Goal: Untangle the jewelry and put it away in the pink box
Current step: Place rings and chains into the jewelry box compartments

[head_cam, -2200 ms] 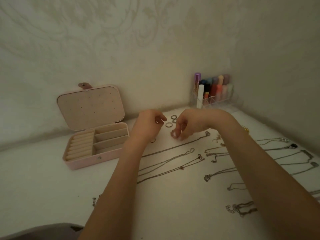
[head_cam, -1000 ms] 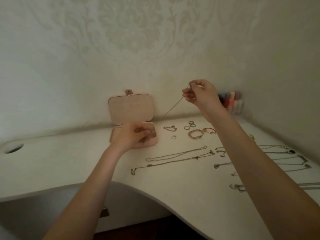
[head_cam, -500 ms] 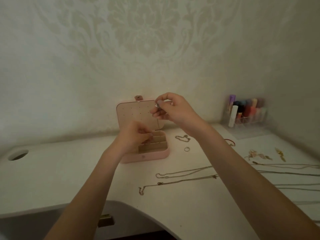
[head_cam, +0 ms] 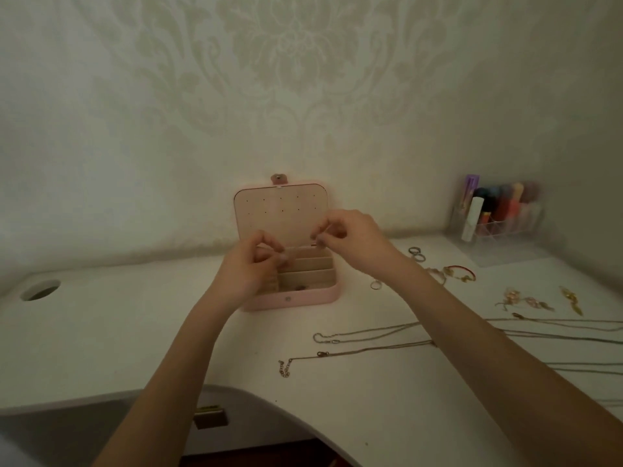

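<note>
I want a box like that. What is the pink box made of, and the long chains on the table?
The pink box looks like smooth faux leather outside, with a matte, felt-like beige lining and a metal snap; I can't be sure. The long chains look like thin metal, silvery to pale gold, with small clasps.

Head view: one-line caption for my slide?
Both hands, left and right, pinch small jewelry above the open pink box; chains lie alongside.

No text, label, brand, number or sign can be read. The open pink jewelry box bears only a plain snap and small holes in its lid lining. The coloured tubes in the clear plastic organizer are too blurred for any print to be made out.
</note>
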{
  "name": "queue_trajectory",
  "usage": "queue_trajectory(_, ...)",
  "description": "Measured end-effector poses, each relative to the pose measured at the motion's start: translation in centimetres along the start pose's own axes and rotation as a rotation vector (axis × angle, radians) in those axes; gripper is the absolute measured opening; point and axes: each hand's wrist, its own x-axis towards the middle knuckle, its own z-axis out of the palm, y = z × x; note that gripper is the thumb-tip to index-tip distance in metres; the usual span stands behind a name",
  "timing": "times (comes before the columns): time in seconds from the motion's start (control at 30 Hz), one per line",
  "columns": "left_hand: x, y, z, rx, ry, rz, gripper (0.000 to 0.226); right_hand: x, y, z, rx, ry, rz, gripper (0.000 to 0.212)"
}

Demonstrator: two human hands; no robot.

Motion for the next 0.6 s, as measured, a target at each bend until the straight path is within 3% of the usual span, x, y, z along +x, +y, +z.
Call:
queue_trajectory(0.17,-0.7,-1.1,0.8,0.148,-0.019,0.114,0.018,-1.6,1.5,0.3,-0.282,-0.086,-0.089,0.011)
queue_trajectory(0.3,-1.0,-0.9,1.6,0.327,-0.019,0.245,0.012,-1.6,2.1,1.0,-0.465,-0.177,-0.128,0.011)
queue_trajectory(0.37,-1.1,-0.9,1.7,0.404,-0.028,0.300,0.024,-1.9,2.5,1.1,-0.477,-0.206,-0.096,0.014)
queue_trajectory(0.47,-1.3,-1.1,1.8,0.480,-0.004,0.351,0.043,-3.4,2.6,-0.9,-0.298,-0.156,-0.054,0.010)
queue_trajectory(0.53,-1.9,-0.7,2.4,0.480,0.033,0.360,0.038,-4.7,2.6,-3.6,-0.268,-0.152,0.036,0.005)
queue_trajectory(0.6,-2.7,0.2,3.6,0.459,0.021,0.380,0.034,-6.0,3.1,-6.5,-0.393,-0.275,0.177,0.008)
